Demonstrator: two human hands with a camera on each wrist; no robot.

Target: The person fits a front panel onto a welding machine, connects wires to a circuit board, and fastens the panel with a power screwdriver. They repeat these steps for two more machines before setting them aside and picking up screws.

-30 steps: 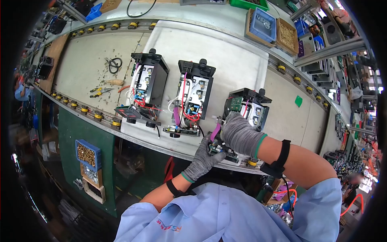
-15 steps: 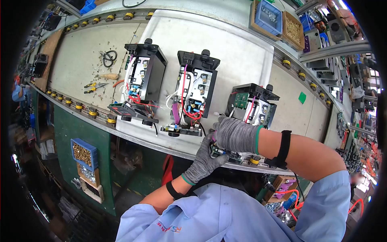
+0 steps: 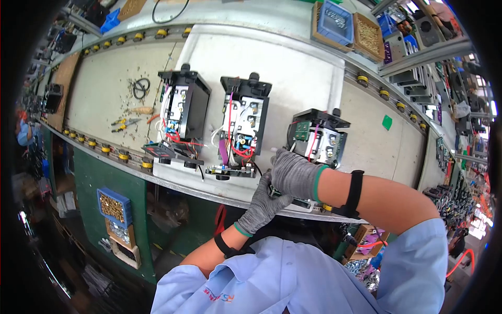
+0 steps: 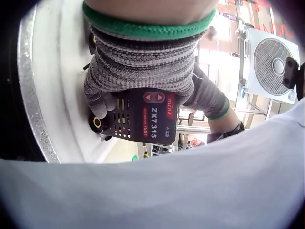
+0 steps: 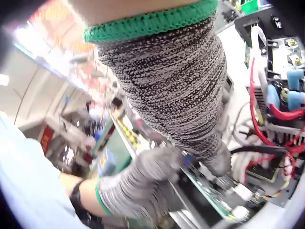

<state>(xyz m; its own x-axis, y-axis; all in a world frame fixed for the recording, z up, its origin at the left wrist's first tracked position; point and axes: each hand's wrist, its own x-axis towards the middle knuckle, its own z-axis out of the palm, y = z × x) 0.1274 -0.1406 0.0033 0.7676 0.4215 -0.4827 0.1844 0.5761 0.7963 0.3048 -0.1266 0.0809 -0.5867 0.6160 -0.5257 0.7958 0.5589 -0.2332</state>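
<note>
My gloved left hand grips a black front panel marked ZX7 315, its fingers curled over the panel's edge. Behind that panel is a circuit board with white connectors. From above, my gloved right hand reaches to this board, fingers bunched and fingertips down among its components. The glove covers the purple ribbon cable at this spot. Just beyond the hands stands the right-hand machine, its cover off and wiring exposed. A similar middle machine is to its left.
Another open machine stands farther left on the white board. Yellow-handled pliers and a black cable coil lie on the left table. Bins of small parts stand at the back right. A metal rail runs along the front edge.
The right hand has closed in over the board beside the left hand, covering the purple ribbon cable seen earlier. The left hand keeps its hold on the panel. The head view has shifted slightly.
</note>
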